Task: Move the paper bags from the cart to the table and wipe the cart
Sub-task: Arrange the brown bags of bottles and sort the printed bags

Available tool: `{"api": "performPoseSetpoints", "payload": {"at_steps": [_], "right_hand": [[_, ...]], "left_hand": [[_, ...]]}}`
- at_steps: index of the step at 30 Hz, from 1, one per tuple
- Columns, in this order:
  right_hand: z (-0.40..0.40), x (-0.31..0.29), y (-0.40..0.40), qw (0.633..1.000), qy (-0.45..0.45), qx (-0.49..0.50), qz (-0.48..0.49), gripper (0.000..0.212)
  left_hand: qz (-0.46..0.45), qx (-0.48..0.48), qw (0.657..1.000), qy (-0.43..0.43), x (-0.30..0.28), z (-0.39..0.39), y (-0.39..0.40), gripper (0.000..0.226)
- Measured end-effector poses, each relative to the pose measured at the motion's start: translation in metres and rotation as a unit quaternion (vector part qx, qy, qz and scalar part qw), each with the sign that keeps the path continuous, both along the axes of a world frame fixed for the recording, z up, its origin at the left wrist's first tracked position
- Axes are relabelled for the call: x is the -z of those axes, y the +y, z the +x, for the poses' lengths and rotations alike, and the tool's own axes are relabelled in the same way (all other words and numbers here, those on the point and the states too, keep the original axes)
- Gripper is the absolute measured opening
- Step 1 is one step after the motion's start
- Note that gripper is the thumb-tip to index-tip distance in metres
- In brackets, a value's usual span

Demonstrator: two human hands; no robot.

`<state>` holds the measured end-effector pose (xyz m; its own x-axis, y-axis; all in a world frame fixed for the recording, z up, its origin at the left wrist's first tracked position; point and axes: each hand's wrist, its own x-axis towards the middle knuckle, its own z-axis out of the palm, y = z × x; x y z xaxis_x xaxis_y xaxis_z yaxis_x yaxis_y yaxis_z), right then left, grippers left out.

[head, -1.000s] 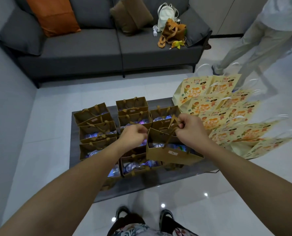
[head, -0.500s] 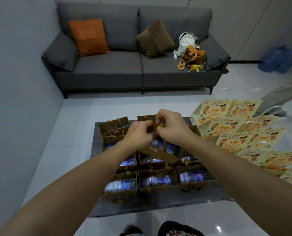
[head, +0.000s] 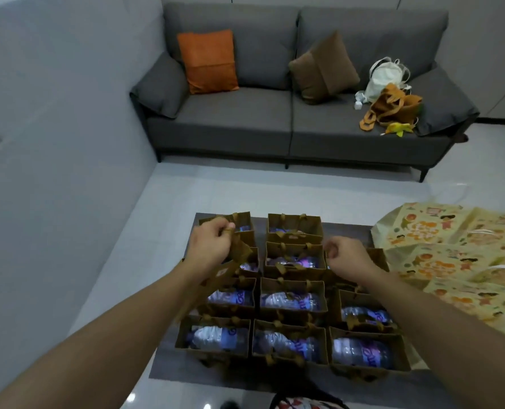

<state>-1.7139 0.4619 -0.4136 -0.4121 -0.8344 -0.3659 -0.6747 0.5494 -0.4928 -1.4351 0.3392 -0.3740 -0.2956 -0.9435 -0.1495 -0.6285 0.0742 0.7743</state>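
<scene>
Below my outstretched arms, brown paper bags (head: 292,299) stand in three columns on the dark table (head: 168,369), most with a water bottle (head: 289,301) lying inside. I count four bags in the middle column and three showing in the right one; the left column is partly hidden by my arm, so I cannot give a sure total. My left hand (head: 211,246) keeps a curled grip on the handle of one lifted bag (head: 215,278), which hangs tilted over the left column. My right hand (head: 344,258) hovers over the right column, fingers loosely curled, gripping nothing I can see. Yellow printed bags (head: 451,261) overlap at the right, uncountable. Beyond stands a grey sofa (head: 245,119) with two cushions.
</scene>
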Motion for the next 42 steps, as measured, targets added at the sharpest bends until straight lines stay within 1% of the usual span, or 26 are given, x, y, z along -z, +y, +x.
{"api": "performPoseSetpoints", "payload": {"at_steps": [3, 8, 12, 13, 18, 19, 21, 24, 25, 27, 29, 30, 32, 35, 38, 40, 42], "right_hand": [[-0.020, 0.035, -0.019, 0.997, 0.000, -0.062, 0.055, 0.036], [-0.037, 0.087, -0.064, 0.982, -0.037, -0.144, 0.118, 0.046], [-0.041, 0.129, -0.095, 0.965, -0.081, -0.165, 0.188, 0.079], [-0.041, 0.138, -0.101, 0.960, -0.087, -0.172, 0.203, 0.084], [-0.047, 0.196, -0.122, 0.943, -0.165, -0.157, 0.242, 0.106], [-0.047, 0.206, -0.126, 0.941, -0.165, -0.159, 0.251, 0.110], [-0.044, 0.225, -0.132, 0.936, -0.151, -0.170, 0.267, 0.112], [-0.034, 0.241, -0.137, 0.931, -0.121, -0.192, 0.285, 0.105], [-0.030, 0.244, -0.137, 0.928, -0.112, -0.200, 0.293, 0.099], [-0.023, 0.247, -0.135, 0.929, -0.086, -0.209, 0.294, 0.078], [-0.017, 0.242, -0.132, 0.944, -0.036, -0.201, 0.259, 0.052], [-0.015, 0.239, -0.131, 0.953, -0.008, -0.187, 0.236, 0.042], [-0.014, 0.230, -0.128, 0.964, 0.029, -0.167, 0.205, 0.033], [-0.019, 0.213, -0.123, 0.975, 0.030, -0.145, 0.163, 0.018], [-0.025, 0.198, -0.119, 0.989, 0.006, -0.105, 0.103, 0.006], [-0.026, 0.183, -0.117, 0.993, -0.012, -0.088, 0.079, 0.007], [-0.024, 0.163, -0.116, 0.990, -0.002, -0.114, 0.080, 0.013]], "left_hand": [[0.012, -0.057, 0.998, 0.013, 0.000, -0.003, -0.006, 0.030], [0.016, -0.118, 0.993, -0.024, 0.006, -0.019, -0.018, 0.029], [0.033, -0.137, 0.989, -0.044, 0.011, -0.036, -0.016, 0.027], [0.036, -0.139, 0.989, -0.045, 0.015, -0.039, -0.016, 0.028], [0.052, -0.162, 0.983, -0.067, 0.028, -0.047, -0.017, 0.029], [0.055, -0.165, 0.982, -0.067, 0.028, -0.049, -0.017, 0.028], [0.061, -0.169, 0.981, -0.074, 0.030, -0.049, -0.015, 0.027], [0.083, -0.162, 0.979, -0.090, 0.035, -0.048, -0.013, 0.028], [0.087, -0.165, 0.978, -0.091, 0.035, -0.047, -0.013, 0.029], [0.085, -0.181, 0.976, -0.088, 0.035, -0.046, -0.015, 0.029], [0.082, -0.189, 0.975, -0.080, 0.033, -0.046, -0.016, 0.027], [0.081, -0.189, 0.976, -0.073, 0.033, -0.046, -0.016, 0.027], [0.078, -0.180, 0.978, -0.071, 0.031, -0.048, -0.014, 0.028], [0.073, -0.175, 0.979, -0.071, 0.031, -0.047, -0.011, 0.029], [0.070, -0.173, 0.981, -0.059, 0.034, -0.041, -0.009, 0.028], [0.066, -0.166, 0.983, -0.048, 0.034, -0.038, -0.008, 0.027], [0.062, -0.155, 0.985, -0.032, 0.033, -0.035, -0.009, 0.026]]}}
